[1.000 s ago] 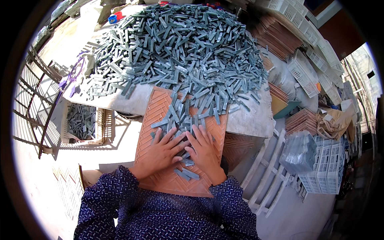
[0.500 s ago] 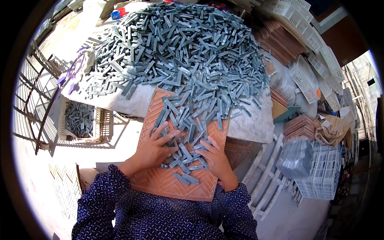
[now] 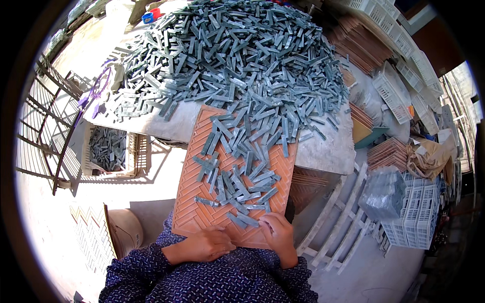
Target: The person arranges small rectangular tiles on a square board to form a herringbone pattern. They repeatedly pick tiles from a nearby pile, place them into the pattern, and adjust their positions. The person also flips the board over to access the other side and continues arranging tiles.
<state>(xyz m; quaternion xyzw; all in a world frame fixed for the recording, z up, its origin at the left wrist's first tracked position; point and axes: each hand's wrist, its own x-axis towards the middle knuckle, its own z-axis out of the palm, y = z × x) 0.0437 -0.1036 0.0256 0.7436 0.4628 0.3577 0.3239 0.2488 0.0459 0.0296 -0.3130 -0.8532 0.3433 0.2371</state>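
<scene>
An orange tray (image 3: 189,212) with a raised herringbone pattern slopes from the table edge toward my body. Loose grey-green stone strips (image 3: 237,187) lie scattered over its middle and upper part. My left hand (image 3: 209,244) rests at the tray's lower edge, its fingers curled together; anything inside them is hidden. Toward the lower right corner, my right hand (image 3: 279,233) has its fingers bent and drawn together. Its fingertips are close to the end of one slanted stone strip (image 3: 247,219); whether they grip anything is unclear.
A large heap of stone strips (image 3: 227,55) covers the table (image 3: 328,151) ahead. To the left, a crate (image 3: 130,154) of strips stands near a metal rack (image 3: 55,121). Stacked orange trays (image 3: 358,43), white crates (image 3: 411,217) and a pale pallet (image 3: 333,227) are at right.
Both hands have drawn back from the strips toward the tray's lower edge, their spread fingers now curled. The strips in the middle of the tray lie more spread out.
</scene>
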